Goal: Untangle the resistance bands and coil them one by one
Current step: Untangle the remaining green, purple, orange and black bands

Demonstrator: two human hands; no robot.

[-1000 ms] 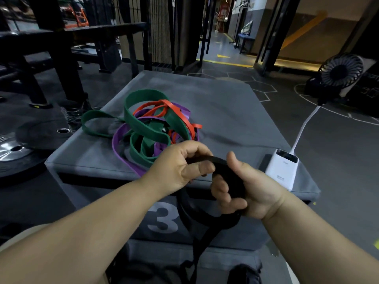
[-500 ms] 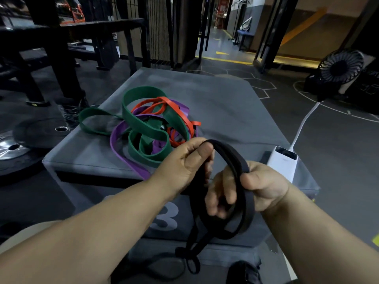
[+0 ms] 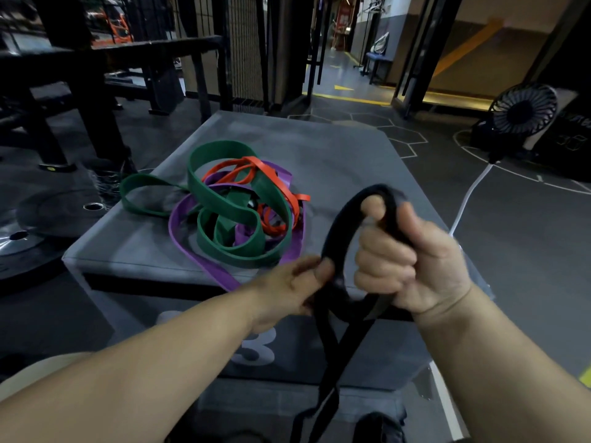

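A black resistance band (image 3: 339, 231) is looped around my right hand (image 3: 412, 260), whose fingers curl tightly round it in front of the grey box. My left hand (image 3: 287, 286) pinches the same band lower down at the loop's left side. The band's loose tail (image 3: 329, 372) hangs down past the box front. A tangle lies on the box top: a green band (image 3: 224, 199), a purple band (image 3: 192, 251) and an orange band (image 3: 275, 183), twisted through one another.
The grey padded box (image 3: 335, 161) bears a "3" on its front. A white cable (image 3: 470, 193) runs right to a black fan (image 3: 521, 110) on the floor. Weight plates (image 3: 19, 238) and a dark rack (image 3: 80, 84) stand left.
My right hand has risen and turned, wrapping the black band further round its fingers. My left hand slid lower along the band. The white power bank is now hidden behind my right hand.
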